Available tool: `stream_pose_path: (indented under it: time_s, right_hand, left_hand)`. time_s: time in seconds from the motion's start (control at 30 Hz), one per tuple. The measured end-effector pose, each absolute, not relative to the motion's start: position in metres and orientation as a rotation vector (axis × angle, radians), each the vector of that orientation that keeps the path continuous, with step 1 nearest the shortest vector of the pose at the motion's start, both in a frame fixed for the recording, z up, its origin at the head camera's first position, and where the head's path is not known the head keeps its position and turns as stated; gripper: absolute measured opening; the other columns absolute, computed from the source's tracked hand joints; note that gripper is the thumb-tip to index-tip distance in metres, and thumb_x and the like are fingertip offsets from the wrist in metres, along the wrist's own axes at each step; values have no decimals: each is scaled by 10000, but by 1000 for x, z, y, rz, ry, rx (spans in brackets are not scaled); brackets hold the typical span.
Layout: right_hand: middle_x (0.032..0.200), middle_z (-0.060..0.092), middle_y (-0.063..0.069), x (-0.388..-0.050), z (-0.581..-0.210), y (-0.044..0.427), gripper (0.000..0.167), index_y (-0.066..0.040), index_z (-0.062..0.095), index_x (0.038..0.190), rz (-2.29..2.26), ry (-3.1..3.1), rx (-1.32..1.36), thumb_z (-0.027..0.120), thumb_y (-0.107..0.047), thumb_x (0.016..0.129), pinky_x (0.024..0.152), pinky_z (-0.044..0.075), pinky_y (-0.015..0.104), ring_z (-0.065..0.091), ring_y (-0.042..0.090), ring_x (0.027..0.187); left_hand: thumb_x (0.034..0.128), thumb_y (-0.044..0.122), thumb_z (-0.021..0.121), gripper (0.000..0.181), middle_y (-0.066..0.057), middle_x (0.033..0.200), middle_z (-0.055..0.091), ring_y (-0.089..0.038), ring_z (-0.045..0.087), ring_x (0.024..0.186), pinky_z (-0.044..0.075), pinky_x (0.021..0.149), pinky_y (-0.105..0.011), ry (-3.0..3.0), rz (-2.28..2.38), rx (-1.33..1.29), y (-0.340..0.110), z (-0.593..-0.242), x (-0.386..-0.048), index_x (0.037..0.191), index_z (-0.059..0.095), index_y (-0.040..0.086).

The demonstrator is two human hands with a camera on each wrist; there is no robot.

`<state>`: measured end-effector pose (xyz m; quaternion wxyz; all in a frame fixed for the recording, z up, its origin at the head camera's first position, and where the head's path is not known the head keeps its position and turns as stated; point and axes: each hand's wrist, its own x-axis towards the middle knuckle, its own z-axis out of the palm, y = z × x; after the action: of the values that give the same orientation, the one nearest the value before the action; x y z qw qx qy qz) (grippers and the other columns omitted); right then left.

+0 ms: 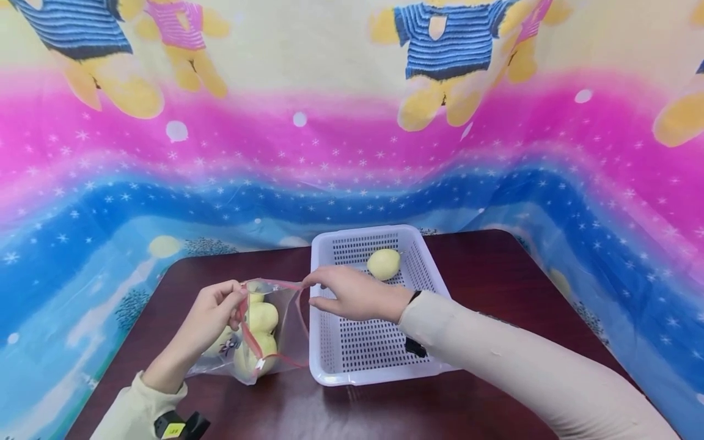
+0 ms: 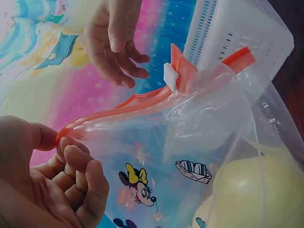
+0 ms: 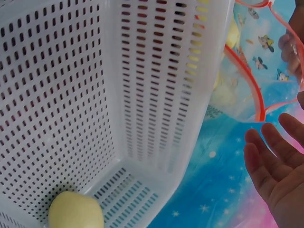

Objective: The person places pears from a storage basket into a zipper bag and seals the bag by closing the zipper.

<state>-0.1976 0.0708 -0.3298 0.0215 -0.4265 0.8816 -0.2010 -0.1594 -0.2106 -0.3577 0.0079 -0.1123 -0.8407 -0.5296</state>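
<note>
A clear zip bag [image 1: 291, 345] with a red rim and cartoon prints stands mouth open at the left of the table. Several pale yellow-green fruits [image 1: 263, 318], apples or pears by their look, lie inside it. My left hand [image 1: 205, 321] pinches the bag's red rim [image 2: 109, 114] between thumb and finger. At the opposite side of the mouth is my right hand [image 1: 352, 293], its fingers loosely extended by the rim and holding nothing. A white slider [image 2: 170, 76] sits on the zip. One similar fruit [image 1: 384, 264] lies in the white basket [image 1: 315, 342], under my right forearm's far side.
The perforated basket stands right beside the bag on a dark reddish-brown table [image 1: 473, 269]. A printed cloth [image 1: 341, 146] with bears and snowflakes hangs behind and around the table.
</note>
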Motion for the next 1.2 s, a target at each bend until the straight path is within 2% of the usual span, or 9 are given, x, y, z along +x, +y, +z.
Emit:
stream_pose_path:
  time_s: [0.3,0.47,0.7,0.93,1.2]
  right_hand:
    - [1361,648,53,-211,-338,88,387,-87,609,1356,-582,2819,-1235,613,-257,1008,1095,487,370,609,198,1273]
    - [1387,635,41,-221,-345,97,397,-107,600,1375,-575,2849,-1145,597,-283,1019,1135,456,375,574,193,1332]
    - [1394,633,31,-236,-352,108,414,-119,587,1393,-601,2870,-985,599,-296,1019,1128,467,393,580,203,1329]
    - [1405,625,59,-249,-355,116,412,-96,576,1400,-619,2864,-928,602,-242,1016,1128,464,422,576,236,1332]
    - [1445,595,64,-261,-359,126,436,-96,554,1423,-596,2872,-857,585,-266,1023,1163,427,435,540,240,1374]
  left_hand:
    - [1055,141,493,325,6,614,508,-111,503,521,521,524,-286,-2596,-1682,-376,-210,-359,-160,800,520,-59]
    - [1053,137,492,323,2,619,505,-119,502,523,515,525,-282,-2596,-1699,-371,-211,-358,-160,812,521,-76]
    - [1055,145,489,323,2,619,502,-117,506,525,522,531,-288,-2614,-1679,-352,-211,-356,-158,813,523,-67]
    - [1059,164,488,325,9,618,495,-115,511,531,528,544,-291,-2633,-1670,-328,-212,-356,-159,817,525,-49]
    - [1060,164,486,320,15,619,488,-112,508,532,525,543,-297,-2633,-1681,-320,-212,-356,-159,820,524,-44]
